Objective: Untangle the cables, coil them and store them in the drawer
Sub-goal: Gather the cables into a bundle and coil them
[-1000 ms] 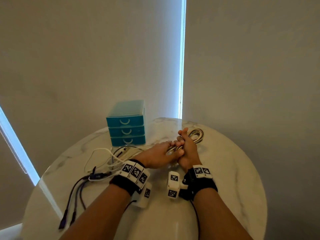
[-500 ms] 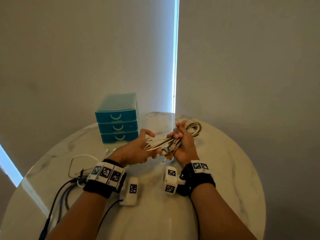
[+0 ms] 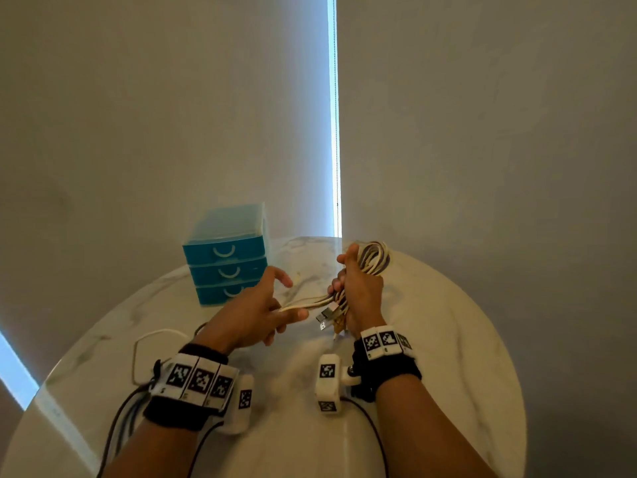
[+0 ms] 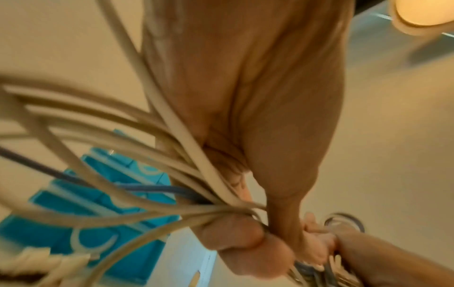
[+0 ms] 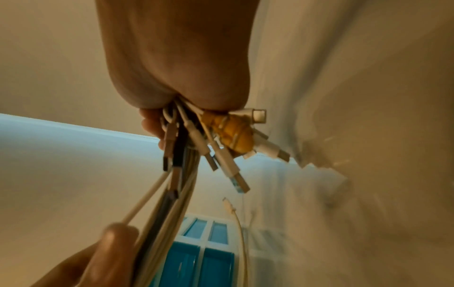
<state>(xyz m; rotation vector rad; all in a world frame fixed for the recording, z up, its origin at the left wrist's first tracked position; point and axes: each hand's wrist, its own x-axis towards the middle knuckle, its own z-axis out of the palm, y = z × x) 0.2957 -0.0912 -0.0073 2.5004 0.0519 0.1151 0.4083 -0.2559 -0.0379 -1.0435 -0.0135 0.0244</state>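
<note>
My right hand (image 3: pixel 358 291) grips a coiled bundle of white and beige cables (image 3: pixel 374 257), lifted off the table with its loops standing above the fist. Several USB plugs (image 3: pixel 327 315) hang below that fist; the right wrist view shows these plugs (image 5: pixel 221 151) beside a yellow piece (image 5: pixel 233 134). My left hand (image 3: pixel 272 305) holds the loose strands (image 3: pixel 303 303) that run out of the bundle to the left, thumb raised. In the left wrist view the strands (image 4: pixel 137 161) cross the palm under curled fingers. The blue three-drawer unit (image 3: pixel 225 257) stands behind, all drawers closed.
On the round marble table (image 3: pixel 448 339), a loose white cable (image 3: pixel 151 343) lies left of my left wrist. Dark cables (image 3: pixel 120 419) trail toward the table's front-left edge. Plain walls stand close behind the table.
Both hands have lifted the bundle off the table. My left hand has slid left away from the right, drawing strands out between them. The loose cables on the left stay put.
</note>
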